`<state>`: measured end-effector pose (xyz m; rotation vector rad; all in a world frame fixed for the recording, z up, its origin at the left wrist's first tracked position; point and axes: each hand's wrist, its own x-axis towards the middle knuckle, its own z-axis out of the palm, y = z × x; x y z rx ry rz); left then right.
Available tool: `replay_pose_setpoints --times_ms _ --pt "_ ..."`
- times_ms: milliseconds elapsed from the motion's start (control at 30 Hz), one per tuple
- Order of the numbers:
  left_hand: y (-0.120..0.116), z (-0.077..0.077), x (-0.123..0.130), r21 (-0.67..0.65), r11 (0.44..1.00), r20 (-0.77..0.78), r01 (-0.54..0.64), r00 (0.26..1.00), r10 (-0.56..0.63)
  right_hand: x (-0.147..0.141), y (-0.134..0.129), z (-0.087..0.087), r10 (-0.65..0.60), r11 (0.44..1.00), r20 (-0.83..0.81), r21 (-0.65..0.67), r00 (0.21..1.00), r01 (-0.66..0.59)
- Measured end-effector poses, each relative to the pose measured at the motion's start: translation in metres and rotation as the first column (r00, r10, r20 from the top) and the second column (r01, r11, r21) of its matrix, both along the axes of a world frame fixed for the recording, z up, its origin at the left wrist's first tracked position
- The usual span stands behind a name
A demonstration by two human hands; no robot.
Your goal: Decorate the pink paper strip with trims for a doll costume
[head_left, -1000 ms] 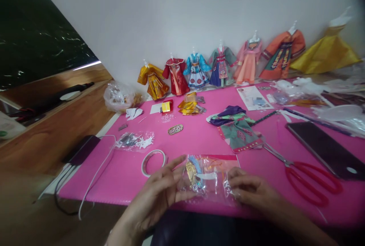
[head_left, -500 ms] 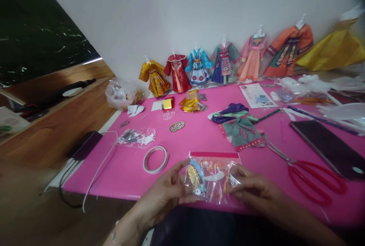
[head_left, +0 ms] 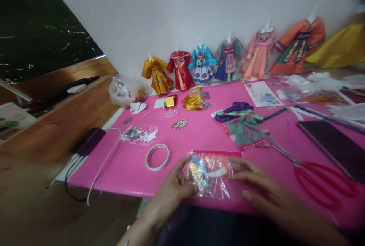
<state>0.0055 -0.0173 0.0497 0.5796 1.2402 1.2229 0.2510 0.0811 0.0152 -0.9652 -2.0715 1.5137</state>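
Note:
A small clear plastic bag (head_left: 212, 191) lies between my hands at the table's front edge. Inside it show a gold ornament, blue strands, a white curved strip and orange cord. My left hand (head_left: 173, 192) pinches the bag's left side between thumb and fingers. At the bag's right end, my right hand (head_left: 262, 187) is open, its thumb apart from the fingers and the fingertips by the plastic. Just behind the bag is a card with a red top edge (head_left: 216, 151), mostly covered.
A tape roll (head_left: 147, 159) lies left of the bag. Red-handled scissors (head_left: 325, 181), a dark phone (head_left: 330, 143) and a grey-green doll garment (head_left: 246, 132) lie to the right. Several small dresses, one red (head_left: 180, 69), stand along the wall. A black adapter (head_left: 89, 141) sits at the left edge.
My right thumb has come away from the bag's right end, and the right fingers have opened. The left hand keeps its hold. The view has shifted slightly.

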Motion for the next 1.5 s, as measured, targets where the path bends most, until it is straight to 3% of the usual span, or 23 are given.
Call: replay_pose_setpoints --times_ms 67,167,233,300,500,667,733,833,1000,1200,1500 --pt "0.000 -0.002 0.001 -0.012 1.000 -0.039 0.007 0.999 -0.007 -0.001 -0.002 0.000 -0.077 0.984 0.022 0.161 0.997 0.072" --pt "0.000 -0.005 0.004 0.015 1.000 -0.022 0.011 1.000 -0.011 -0.003 -0.005 0.002 -0.208 0.894 0.024 0.411 0.978 0.180" --pt "0.000 -0.009 0.007 0.053 0.999 0.017 0.011 1.000 -0.011 -0.002 -0.006 0.003 -0.253 0.857 0.066 0.478 0.965 0.192" --pt "-0.001 -0.015 0.010 0.072 0.997 0.028 0.006 1.000 -0.008 -0.001 -0.007 0.002 -0.269 0.861 0.105 0.471 0.958 0.190" --pt "-0.003 -0.031 0.016 0.076 0.997 0.054 -0.019 0.998 0.015 -0.003 -0.004 -0.002 -0.220 0.952 0.096 0.237 0.971 0.193" --pt "-0.002 -0.026 0.019 0.018 0.999 0.107 -0.027 0.994 0.025 -0.007 -0.003 0.005 -0.173 0.982 0.077 -0.068 0.982 0.179" --pt "-0.001 -0.019 0.018 -0.043 0.999 0.112 -0.007 0.994 0.012 -0.009 -0.003 0.009 -0.139 0.963 0.052 -0.225 0.989 0.148" --pt "0.001 -0.008 0.015 -0.131 0.990 0.109 0.057 0.993 -0.043 -0.010 -0.002 0.010 -0.113 0.890 0.065 -0.438 0.992 0.130" --pt "0.006 0.007 0.007 -0.193 0.972 0.171 0.135 0.980 -0.102 -0.009 0.004 0.004 -0.071 0.793 -0.006 -0.608 0.997 0.053" --pt "0.010 0.012 0.003 -0.222 0.961 0.155 0.164 0.979 -0.131 -0.004 0.007 0.005 0.046 0.731 -0.119 -0.673 0.992 -0.114" --pt "0.011 0.008 0.012 -0.123 0.973 0.125 0.194 0.976 -0.178 -0.008 0.004 -0.005 0.112 0.674 -0.140 -0.716 0.984 -0.179"
